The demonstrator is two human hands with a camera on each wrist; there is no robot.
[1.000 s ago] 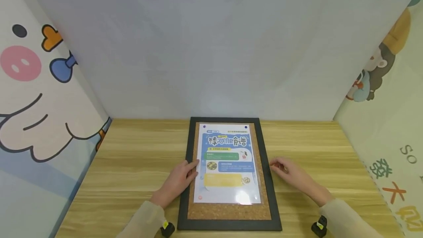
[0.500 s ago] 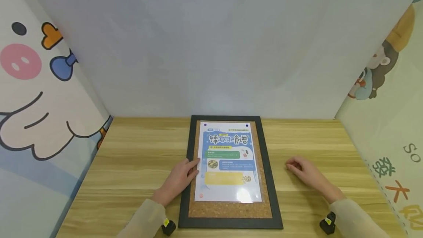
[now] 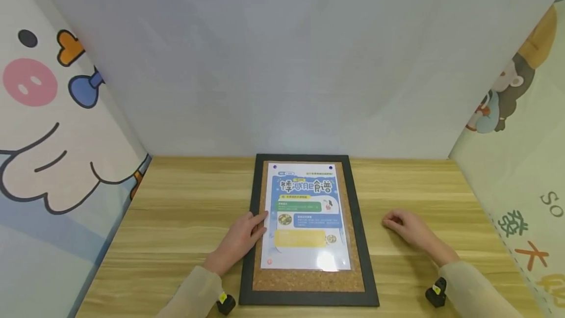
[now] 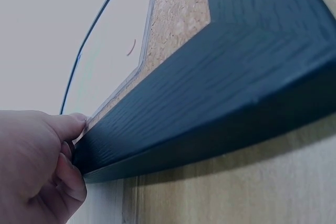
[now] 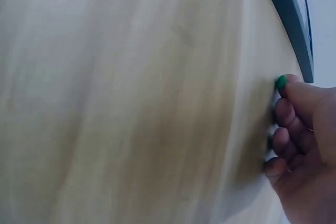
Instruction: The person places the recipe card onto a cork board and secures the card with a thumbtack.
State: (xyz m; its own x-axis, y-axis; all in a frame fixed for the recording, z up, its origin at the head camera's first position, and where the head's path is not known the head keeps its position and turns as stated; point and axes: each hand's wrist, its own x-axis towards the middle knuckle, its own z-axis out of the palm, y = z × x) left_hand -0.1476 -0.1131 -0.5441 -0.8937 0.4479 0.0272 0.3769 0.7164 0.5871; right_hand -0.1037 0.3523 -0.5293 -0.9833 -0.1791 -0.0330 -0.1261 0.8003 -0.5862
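Observation:
A black-framed corkboard lies on the wooden table. On it is a glossy printed sheet, with a blue pushpin at the top left and another blue pushpin at the top right. My left hand grips the board's left side; in the left wrist view its thumb lies over the frame and other fingers curl against the outer edge. Right of the board, my right hand is low over the table. Its thumb and a finger pinch a small green pushpin, mostly hidden by them.
The wooden table ends at a pale back wall. Side panels with cartoon prints stand left and right. A black wrist camera sits by the left sleeve, and a similar camera by the right.
My right hand has moved right, away from the board's right edge, and has then stayed still. The left hand and the board keep their places, while the head view has shifted slightly.

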